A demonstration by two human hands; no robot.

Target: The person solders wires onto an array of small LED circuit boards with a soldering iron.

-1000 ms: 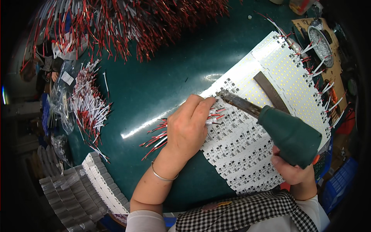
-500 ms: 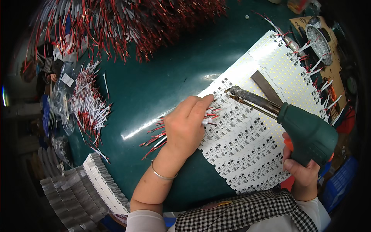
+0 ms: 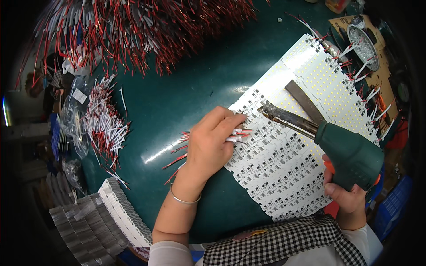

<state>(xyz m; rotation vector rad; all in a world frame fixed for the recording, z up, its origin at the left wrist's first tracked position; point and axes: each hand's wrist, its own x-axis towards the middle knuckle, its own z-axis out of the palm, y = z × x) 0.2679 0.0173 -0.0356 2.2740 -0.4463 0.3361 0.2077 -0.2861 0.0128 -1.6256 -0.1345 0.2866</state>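
Observation:
My left hand [image 3: 209,141] is closed round a bundle of short red and white wires [image 3: 239,134]. Their ends stick out on both sides of the fingers, over the edge of a wide spread of white circuit boards [image 3: 279,184]. In my right hand [image 3: 348,198] is a green soldering gun [image 3: 350,153] with an orange trigger, gripped by its handle. Its dark tip lies over the boards' upper left rows, just right of my left fingertips; whether it touches them I cannot tell. A dark flat bar [image 3: 305,101] lies across the boards behind the gun's barrel.
Large heaps of red and white wires [image 3: 146,31] fill the far left, with a smaller pile [image 3: 106,124] below. Stacked boards [image 3: 122,213] stand at the near left. At the right, a metal dish [image 3: 363,46] rests on cardboard, beside wires attached along the boards' edge.
The whole view has shifted slightly. My left hand still grips the wires and my right the soldering gun, its tip staying near the same rows of the boards.

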